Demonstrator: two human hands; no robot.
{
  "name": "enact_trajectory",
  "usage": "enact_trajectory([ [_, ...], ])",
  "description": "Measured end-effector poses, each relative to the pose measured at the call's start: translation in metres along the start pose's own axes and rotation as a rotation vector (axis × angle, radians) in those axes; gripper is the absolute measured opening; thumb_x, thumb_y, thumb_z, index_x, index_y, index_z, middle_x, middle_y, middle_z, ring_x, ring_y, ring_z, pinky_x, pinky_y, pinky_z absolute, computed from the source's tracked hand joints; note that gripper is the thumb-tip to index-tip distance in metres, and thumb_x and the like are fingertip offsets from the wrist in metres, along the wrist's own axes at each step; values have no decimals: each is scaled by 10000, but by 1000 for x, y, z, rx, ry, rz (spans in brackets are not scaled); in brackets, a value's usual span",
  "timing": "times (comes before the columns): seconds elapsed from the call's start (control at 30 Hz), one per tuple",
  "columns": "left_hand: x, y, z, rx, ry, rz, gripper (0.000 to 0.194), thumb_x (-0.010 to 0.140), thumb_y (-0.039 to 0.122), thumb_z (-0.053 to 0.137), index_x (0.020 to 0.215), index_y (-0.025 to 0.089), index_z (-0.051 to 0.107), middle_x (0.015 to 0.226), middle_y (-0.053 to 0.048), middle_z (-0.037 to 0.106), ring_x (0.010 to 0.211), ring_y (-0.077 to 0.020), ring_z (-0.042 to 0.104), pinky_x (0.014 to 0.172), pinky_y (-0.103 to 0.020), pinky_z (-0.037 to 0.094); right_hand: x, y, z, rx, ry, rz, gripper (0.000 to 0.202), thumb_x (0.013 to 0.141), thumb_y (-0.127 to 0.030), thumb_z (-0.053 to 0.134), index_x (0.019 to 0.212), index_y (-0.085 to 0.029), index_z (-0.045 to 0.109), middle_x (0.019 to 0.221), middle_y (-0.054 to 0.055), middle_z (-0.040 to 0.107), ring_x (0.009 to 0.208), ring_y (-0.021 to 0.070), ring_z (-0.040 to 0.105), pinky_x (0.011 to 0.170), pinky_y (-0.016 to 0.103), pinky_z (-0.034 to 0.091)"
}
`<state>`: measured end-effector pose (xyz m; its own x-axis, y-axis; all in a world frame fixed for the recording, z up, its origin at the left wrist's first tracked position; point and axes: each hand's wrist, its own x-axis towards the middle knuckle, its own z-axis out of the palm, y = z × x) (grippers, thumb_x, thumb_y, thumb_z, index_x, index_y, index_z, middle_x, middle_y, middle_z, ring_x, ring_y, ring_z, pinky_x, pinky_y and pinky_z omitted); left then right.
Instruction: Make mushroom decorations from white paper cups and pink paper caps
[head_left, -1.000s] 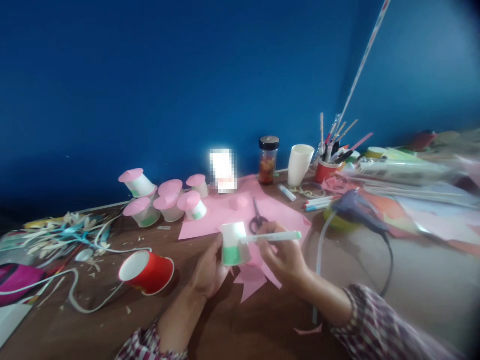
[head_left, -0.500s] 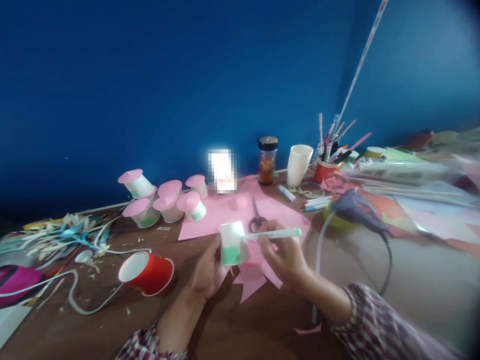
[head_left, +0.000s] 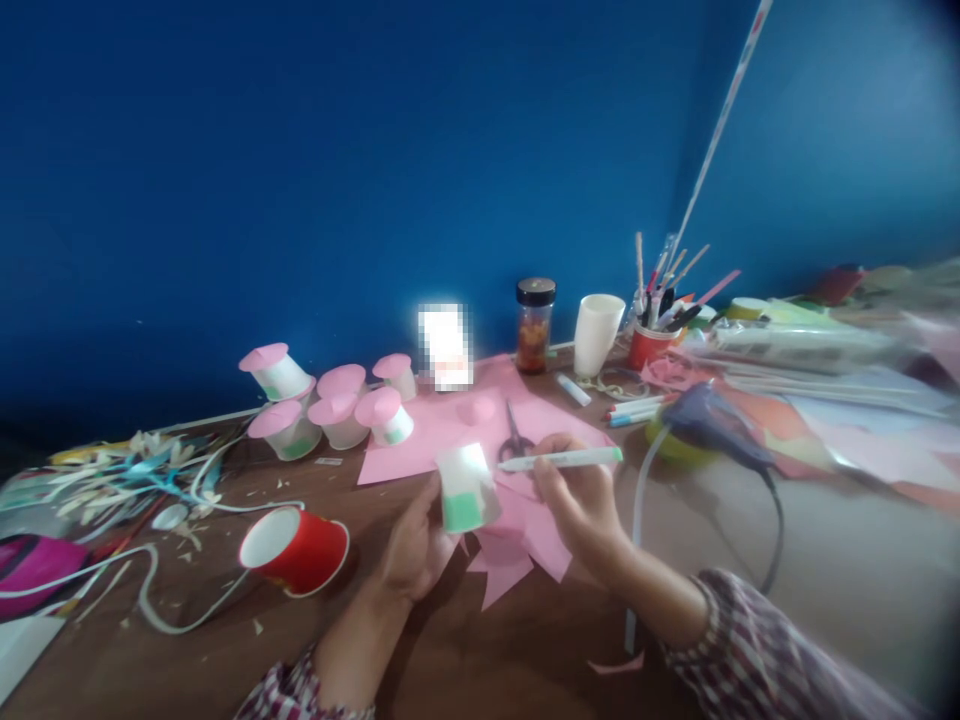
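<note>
My left hand (head_left: 420, 545) is closed around a small white paper cup (head_left: 466, 475) with a green patch on its lower side. In my right hand (head_left: 581, 500), pinched between thumb and fingers, is a white marker pen (head_left: 577, 458) with a green end. The marker's left tip points at the cup and stands a little apart from it. Beneath and behind the hands lie pink paper sheets (head_left: 420, 450) and cut pink scraps (head_left: 517, 550). Dark-handled scissors (head_left: 515, 440) rest on the pink paper just beyond the marker.
Several small cups with pink tops (head_left: 345, 405) stand at the back left. A red paper cup (head_left: 311, 553) lies tipped on the left, near a white cord (head_left: 150, 590). Behind are a lidded jar (head_left: 535, 325), a white cup (head_left: 598, 335) and a pen holder (head_left: 651, 345). A glue gun (head_left: 709, 420) sits right.
My right hand has drawn the marker to the right, away from the cup, so its tip no longer meets the cup's side. My left hand and the cup have hardly moved.
</note>
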<state>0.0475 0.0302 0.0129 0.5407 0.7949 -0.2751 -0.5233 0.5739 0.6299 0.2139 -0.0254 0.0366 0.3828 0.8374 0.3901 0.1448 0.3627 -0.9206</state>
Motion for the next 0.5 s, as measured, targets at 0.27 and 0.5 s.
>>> enact_trajectory([
  [0.27, 1, 4, -4, -97, 36, 15, 387, 917, 359, 488, 1195, 113, 601, 1120, -119, 689, 1115, -229, 598, 1047, -383, 396, 1, -3, -2, -50, 23, -30, 92, 865, -251, 539, 798, -187, 536, 611, -32, 510, 510, 103, 455, 468, 223, 374],
  [0.5, 0, 6, -2, -85, 64, 38, 395, 889, 464, 516, 1063, 133, 644, 917, -90, 720, 852, -218, 665, 857, -387, 508, 2, -2, -3, -60, 30, -54, 103, 876, -255, 531, 805, -180, 538, 603, -33, 514, 495, 96, 451, 456, 216, 365],
])
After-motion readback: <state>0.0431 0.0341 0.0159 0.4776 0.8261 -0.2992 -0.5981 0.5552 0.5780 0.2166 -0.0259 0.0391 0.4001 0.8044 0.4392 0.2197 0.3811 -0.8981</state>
